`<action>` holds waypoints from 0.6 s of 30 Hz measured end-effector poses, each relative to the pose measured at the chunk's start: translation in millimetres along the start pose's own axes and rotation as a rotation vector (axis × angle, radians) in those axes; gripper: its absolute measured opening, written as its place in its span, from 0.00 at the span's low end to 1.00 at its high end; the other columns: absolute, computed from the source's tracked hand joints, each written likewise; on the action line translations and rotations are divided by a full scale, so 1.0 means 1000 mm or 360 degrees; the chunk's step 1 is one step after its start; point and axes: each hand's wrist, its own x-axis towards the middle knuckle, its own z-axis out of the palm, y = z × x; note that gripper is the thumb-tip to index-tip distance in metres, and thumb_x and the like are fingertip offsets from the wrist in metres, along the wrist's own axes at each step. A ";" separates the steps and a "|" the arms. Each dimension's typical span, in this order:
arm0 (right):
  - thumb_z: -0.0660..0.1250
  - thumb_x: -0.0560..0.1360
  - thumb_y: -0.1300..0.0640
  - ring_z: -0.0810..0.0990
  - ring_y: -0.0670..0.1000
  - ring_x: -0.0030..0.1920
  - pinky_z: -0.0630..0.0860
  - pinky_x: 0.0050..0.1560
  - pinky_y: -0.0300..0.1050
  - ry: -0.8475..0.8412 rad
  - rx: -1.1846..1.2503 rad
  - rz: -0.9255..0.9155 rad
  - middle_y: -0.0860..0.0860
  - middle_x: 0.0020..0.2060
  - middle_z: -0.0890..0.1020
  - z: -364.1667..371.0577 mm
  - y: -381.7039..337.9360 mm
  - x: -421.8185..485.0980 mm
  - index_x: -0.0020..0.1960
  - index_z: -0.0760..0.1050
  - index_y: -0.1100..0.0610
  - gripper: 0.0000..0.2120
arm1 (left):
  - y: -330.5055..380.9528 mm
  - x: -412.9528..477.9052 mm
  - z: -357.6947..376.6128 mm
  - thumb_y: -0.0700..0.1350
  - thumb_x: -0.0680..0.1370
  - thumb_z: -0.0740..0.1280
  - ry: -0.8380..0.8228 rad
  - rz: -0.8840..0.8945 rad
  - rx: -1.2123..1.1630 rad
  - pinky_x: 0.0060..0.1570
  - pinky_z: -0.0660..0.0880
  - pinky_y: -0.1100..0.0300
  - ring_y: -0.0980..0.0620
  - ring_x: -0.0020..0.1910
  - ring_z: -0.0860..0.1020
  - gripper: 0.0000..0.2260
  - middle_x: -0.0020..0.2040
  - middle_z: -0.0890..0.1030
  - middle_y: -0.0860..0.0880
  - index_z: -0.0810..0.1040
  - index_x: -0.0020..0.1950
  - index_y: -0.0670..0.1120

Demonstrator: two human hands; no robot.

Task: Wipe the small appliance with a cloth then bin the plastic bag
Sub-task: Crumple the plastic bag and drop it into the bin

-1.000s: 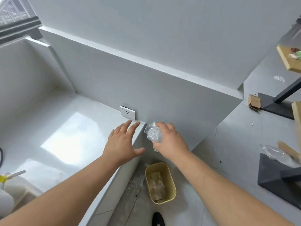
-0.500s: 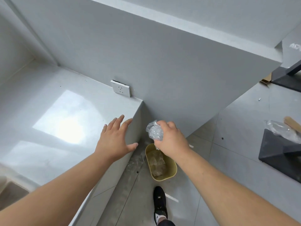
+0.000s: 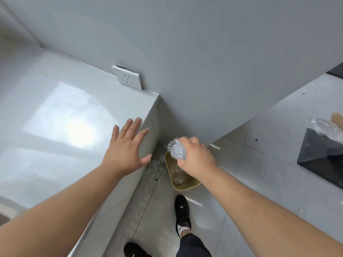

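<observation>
My right hand (image 3: 194,156) grips a crumpled clear plastic bag (image 3: 176,150) directly above a small yellow bin (image 3: 182,185) that stands on the floor against the wall. The bin holds some clear plastic. My left hand (image 3: 126,149) is open with fingers spread, resting near the corner edge of the white countertop (image 3: 55,117). The small appliance and the cloth are out of view.
A white wall socket (image 3: 128,78) sits where the countertop meets the grey wall. My two black shoes (image 3: 182,213) stand on the tiled floor below the bin. A dark block (image 3: 323,156) with clear plastic on it lies at the right.
My right hand with the bag has come down and now hovers over the bin. The view has tilted downward, so my feet now show. My left hand stays at the counter edge.
</observation>
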 end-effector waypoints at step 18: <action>0.72 0.75 0.44 0.74 0.61 0.64 0.75 0.61 0.56 -0.0236 -0.0105 0.0179 0.54 0.64 0.75 0.115 0.031 0.040 0.74 0.65 0.46 0.31 | -0.013 0.002 0.032 0.74 0.75 0.56 0.0235 0.0151 0.0155 0.78 0.52 0.30 0.38 0.84 0.52 0.36 0.85 0.56 0.41 0.81 0.67 0.50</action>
